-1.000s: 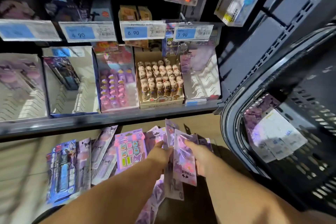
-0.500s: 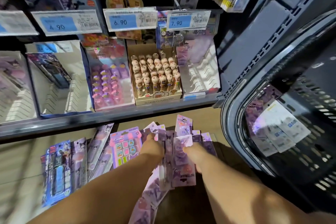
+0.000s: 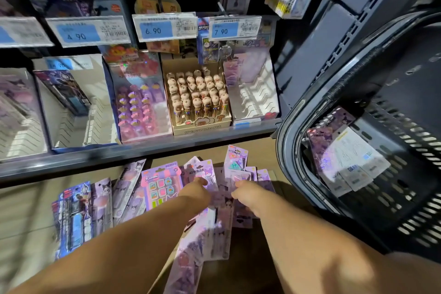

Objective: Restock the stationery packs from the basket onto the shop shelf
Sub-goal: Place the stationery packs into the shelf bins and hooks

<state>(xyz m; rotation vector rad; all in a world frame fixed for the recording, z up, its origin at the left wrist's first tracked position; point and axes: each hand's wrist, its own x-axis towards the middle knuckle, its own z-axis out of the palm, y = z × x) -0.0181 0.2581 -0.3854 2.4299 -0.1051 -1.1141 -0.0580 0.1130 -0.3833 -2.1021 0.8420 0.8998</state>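
Observation:
A pile of purple stationery packs [image 3: 216,227] lies on the floor below the shop shelf [image 3: 133,151]. My left hand [image 3: 194,194] and my right hand [image 3: 248,194] both reach into the pile, fingers closed on packs near its top. One purple pack [image 3: 236,162] stands up behind my right hand. More packs fan out to the left, among them a pink Kuromi pack [image 3: 161,185] and a blue pen pack [image 3: 74,217]. The dark basket [image 3: 298,112] lies tipped on its side at the right, with several packs [image 3: 343,160] still inside.
On the shelf stand display boxes: a carton of doll-topped pens [image 3: 198,100], a pink pen box [image 3: 140,105], a nearly empty white box [image 3: 76,112] and another white box [image 3: 255,93]. Price tags [image 3: 156,28] line the shelf above. Hanging goods fill the top.
The camera has shifted a little to the right and down. Both hands have sunk lower onto the pile, and the packs they held upright now lie flatter.

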